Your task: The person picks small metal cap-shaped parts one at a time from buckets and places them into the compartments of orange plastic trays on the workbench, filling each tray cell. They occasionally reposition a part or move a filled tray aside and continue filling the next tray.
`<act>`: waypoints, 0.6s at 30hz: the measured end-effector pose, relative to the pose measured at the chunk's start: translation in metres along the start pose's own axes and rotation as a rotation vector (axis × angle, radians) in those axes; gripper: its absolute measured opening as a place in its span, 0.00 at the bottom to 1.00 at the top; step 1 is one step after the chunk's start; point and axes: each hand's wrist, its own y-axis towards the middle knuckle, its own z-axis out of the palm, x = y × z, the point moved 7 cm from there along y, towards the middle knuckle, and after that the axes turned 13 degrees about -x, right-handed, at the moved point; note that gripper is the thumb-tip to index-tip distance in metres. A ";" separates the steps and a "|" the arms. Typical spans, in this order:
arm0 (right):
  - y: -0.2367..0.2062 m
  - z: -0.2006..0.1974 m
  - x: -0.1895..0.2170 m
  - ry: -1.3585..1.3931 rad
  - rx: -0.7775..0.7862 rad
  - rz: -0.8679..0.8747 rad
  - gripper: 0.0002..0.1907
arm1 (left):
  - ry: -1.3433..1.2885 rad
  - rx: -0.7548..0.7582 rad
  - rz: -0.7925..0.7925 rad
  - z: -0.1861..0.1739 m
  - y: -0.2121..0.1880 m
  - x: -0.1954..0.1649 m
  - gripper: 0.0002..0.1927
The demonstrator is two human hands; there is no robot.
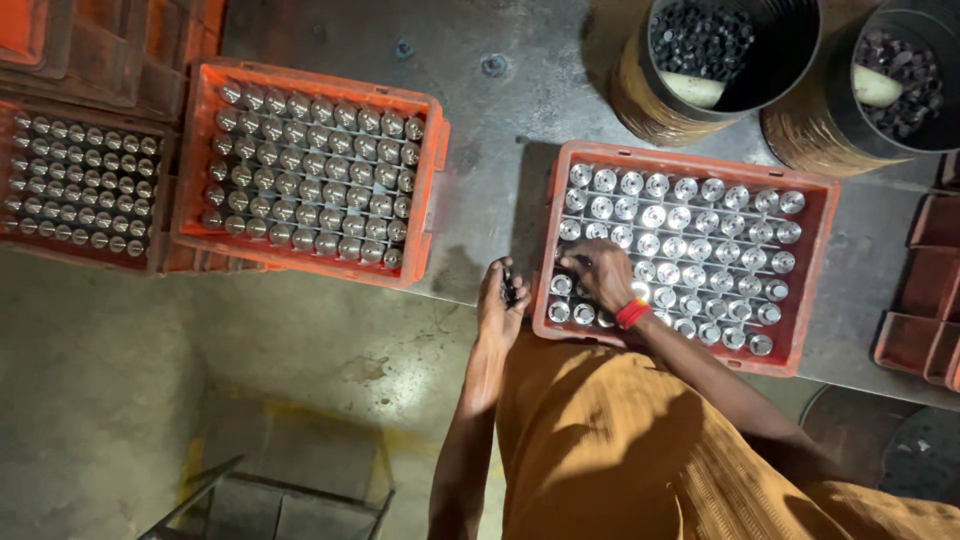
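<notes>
Small dark parts (509, 287) sit cupped in the left hand (500, 305); shiny metal cylinders (690, 250) stand upright under the right hand (603, 275).

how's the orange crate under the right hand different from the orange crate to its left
The crate under the right hand holds bright cylinders showing hollow, open tops; the left crate holds duller cylinders with closed, rounded tops. A hand works in the first; nothing touches the second. The left hand grips small dark pieces beside the first. Both are orange, with parts standing in neat rows on the metal table.

The right hand (603, 275) rests on metal cylinders (700, 240) in an orange crate (690, 160); the left hand (500, 300) grips small dark parts (509, 287).
</notes>
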 end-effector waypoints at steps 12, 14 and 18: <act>0.055 -0.040 0.043 0.190 -0.071 0.141 0.13 | -0.130 0.130 -0.094 0.008 0.006 0.001 0.15; 0.084 -0.042 0.078 0.244 -0.175 -0.146 0.12 | -0.148 0.170 -0.081 0.006 0.002 -0.002 0.14; 0.146 0.010 0.116 0.077 0.008 -0.357 0.12 | -0.183 0.177 -0.083 -0.009 -0.007 -0.010 0.14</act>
